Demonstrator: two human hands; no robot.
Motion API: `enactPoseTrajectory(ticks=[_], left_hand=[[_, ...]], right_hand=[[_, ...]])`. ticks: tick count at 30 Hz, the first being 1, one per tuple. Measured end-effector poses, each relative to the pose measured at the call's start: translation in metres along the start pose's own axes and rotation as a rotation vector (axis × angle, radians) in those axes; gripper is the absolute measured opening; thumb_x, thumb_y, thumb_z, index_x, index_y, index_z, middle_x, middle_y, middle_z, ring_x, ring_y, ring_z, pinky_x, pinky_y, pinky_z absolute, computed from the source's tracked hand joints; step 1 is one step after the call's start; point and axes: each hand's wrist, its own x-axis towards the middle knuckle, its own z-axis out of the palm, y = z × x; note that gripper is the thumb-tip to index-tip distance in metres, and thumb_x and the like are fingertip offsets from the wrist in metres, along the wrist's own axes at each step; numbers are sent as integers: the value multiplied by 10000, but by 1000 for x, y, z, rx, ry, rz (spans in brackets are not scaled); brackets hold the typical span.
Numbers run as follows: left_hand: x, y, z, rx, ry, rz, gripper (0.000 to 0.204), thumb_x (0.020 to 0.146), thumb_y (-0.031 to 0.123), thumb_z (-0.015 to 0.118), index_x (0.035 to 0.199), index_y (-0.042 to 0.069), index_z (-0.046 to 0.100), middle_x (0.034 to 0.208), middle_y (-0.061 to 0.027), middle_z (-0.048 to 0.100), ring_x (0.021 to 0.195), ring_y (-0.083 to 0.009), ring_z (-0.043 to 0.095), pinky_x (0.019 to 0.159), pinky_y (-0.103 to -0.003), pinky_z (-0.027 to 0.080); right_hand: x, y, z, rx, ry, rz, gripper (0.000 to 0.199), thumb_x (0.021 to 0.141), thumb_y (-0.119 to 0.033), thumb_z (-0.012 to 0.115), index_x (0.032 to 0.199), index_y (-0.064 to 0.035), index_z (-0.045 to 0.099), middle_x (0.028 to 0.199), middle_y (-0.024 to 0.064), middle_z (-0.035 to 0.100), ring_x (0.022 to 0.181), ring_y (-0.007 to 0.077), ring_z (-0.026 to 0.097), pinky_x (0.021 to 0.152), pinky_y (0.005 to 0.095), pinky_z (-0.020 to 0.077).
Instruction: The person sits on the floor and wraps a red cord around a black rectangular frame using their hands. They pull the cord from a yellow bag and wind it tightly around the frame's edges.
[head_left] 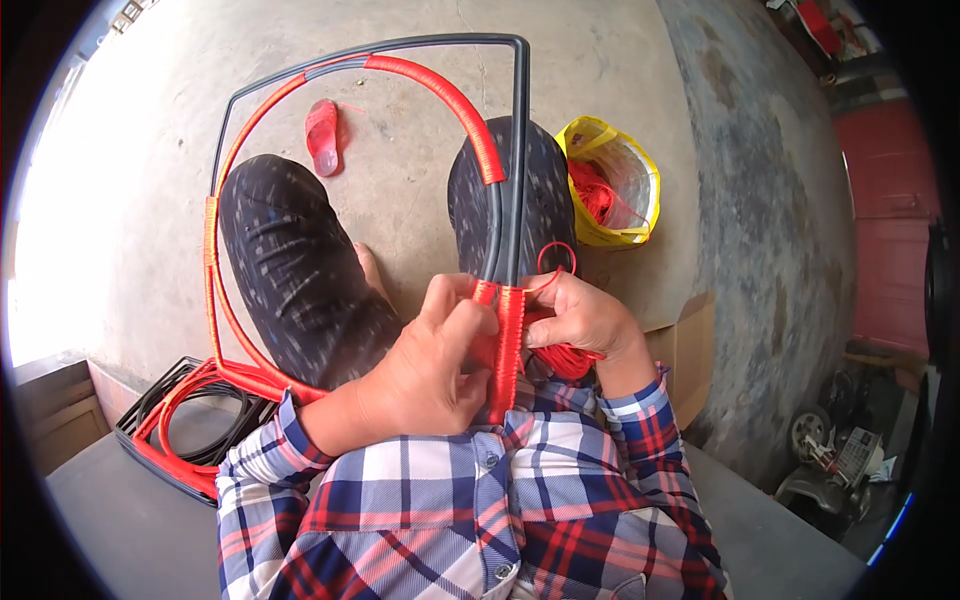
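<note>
Upright grey frame (519, 150), red-cord-wrapped (508, 340)

1. This is an informal home workshop or yard, with a bare, stained concrete floor (620, 90) lit by daylight.
2. A stack of wrapped frames (180, 430) lies on the floor at the left.
3. A yellow bag of red cord (612, 180) stands on the floor.
4. A red sandal (323, 135) lies loose on the concrete.
5. A cardboard box (683, 350) and wheeled clutter (830, 450) line the right side.
</note>
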Motion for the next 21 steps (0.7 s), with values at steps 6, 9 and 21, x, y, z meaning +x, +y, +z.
enactPoseTrajectory(ticks=[6, 9, 21], left_hand=[[-8, -5, 1, 199, -25, 69, 454, 615, -60, 732, 1033, 32, 579, 1301, -307, 406, 1070, -447, 610, 856, -426, 545], [-7, -7, 1, 147, 30, 75, 332, 628, -53, 683, 940, 26, 601, 1316, -299, 423, 1106, -417, 595, 913, -456, 509], [-8, -34, 10, -928, 385, -363, 114, 842, 63, 554, 945, 46, 508, 1205, -92, 496, 1098, -181, 488, 1027, -353, 334]], right_hand=[[4, 12, 3, -47, -87, -86, 395, 859, 33, 588, 1253, 7, 595, 1163, 63, 672, 973, 107, 632, 864, 253, 513], [5, 4, 12, -156, 129, -159, 343, 924, 1, 591, 1266, 0, 570, 1130, 47, 670, 959, 95, 627, 839, 238, 512], [13, -27, 52, -758, 342, -310, 459, 772, -199, 827, 1146, -14, 635, 835, 50, 630, 756, 154, 632, 690, 303, 522]])
